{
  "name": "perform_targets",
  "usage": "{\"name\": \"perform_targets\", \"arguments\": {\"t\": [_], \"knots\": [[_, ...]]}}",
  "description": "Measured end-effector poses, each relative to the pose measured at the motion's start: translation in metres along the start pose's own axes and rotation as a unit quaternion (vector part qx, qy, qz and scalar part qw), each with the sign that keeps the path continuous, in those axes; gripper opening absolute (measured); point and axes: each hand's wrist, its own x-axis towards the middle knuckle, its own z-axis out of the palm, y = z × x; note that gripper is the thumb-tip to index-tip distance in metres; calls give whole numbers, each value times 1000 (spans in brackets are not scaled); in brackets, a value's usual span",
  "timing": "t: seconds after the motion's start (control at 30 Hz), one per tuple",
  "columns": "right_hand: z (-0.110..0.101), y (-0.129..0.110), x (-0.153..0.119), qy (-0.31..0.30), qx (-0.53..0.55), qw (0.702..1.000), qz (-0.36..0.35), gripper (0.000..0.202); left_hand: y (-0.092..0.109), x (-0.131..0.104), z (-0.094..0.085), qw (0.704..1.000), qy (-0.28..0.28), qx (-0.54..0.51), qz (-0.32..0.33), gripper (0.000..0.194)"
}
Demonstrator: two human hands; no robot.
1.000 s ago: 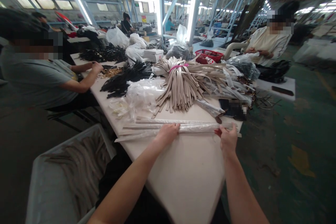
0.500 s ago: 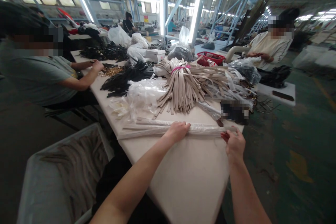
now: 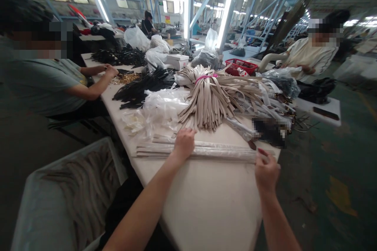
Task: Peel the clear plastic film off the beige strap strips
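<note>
Several long beige strips in clear plastic sleeves (image 3: 218,152) lie side by side across the near part of the white table (image 3: 206,196). My left hand (image 3: 185,143) is closed over the strips left of their middle, its fingertips near the tips of a beige bundle. What exactly its fingers grip is hidden. At the strips' right end, my right hand (image 3: 266,166) is closed around the sleeve ends. Just beyond is the big bundle of beige straps (image 3: 206,106), tied with a pink band (image 3: 206,76).
White plastic wrappers (image 3: 165,104), black straps (image 3: 147,86) and a red basket (image 3: 240,66) sit farther back. A bin of beige strips (image 3: 28,204) stands at lower left. One person (image 3: 55,82) works at the left, another (image 3: 315,55) at the back right.
My left hand has moved left along the strips. My right hand stays at their right end, slightly lower. The strips lie closer together, and the view has shifted a little.
</note>
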Motion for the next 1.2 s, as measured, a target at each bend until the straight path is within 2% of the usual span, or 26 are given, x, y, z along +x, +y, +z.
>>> {"name": "perform_targets", "arguments": {"t": [0.07,0.17,0.23,0.3,0.4,0.5,0.57,0.6,0.67,0.73,0.77,0.83,0.9,0.97,1.07,1.2], "knots": [[28,-18,-17,-95,-20,994,-48,36,-42,4,-3,997,15,33,-64,39],[75,-47,-39,-227,-18,969,-93,36,-87,12,0,996,-4,61,-67,35],[102,-64,-51,-283,-7,952,-115,34,-102,18,4,997,-15,60,-56,28],[121,-76,-58,-325,6,937,-131,30,-105,22,4,997,-3,47,-59,23],[133,-87,-67,-360,18,921,-148,25,-88,17,-7,996,66,-19,-51,18],[131,-95,-75,-367,61,911,-176,39,-44,-6,-24,970,160,-182,-28,15],[124,-101,-81,-374,102,894,-226,53,-6,-27,-35,933,159,-322,-10,14],[120,-104,-85,-381,117,881,-254,54,12,-39,-39,912,153,-381,-8,13],[111,-109,-91,-410,129,855,-290,37,40,-59,-44,862,163,-479,-33,13],[102,-111,-97,-448,124,834,-297,16,56,-73,-49,804,199,-556,-76,14],[98,-112,-99,-466,117,826,-296,14,59,-78,-52,774,222,-585,-97,15],[88,-111,-103,-487,92,815,-301,23,56,-84,-59,726,271,-619,-129,17],[77,-110,-104,-494,64,810,-309,29,42,-87,-68,696,329,-620,-150,19],[66,-110,-101,-497,40,809,-310,31,18,-89,-77,674,397,-599,-171,22],[49,-109,-90,-512,7,813,-278,29,-38,-95,-83,637,476,-562,-228,26],[36,-97,-64,-553,-46,810,-191,24,-122,-105,-74,623,516,-493,-320,26]]}}
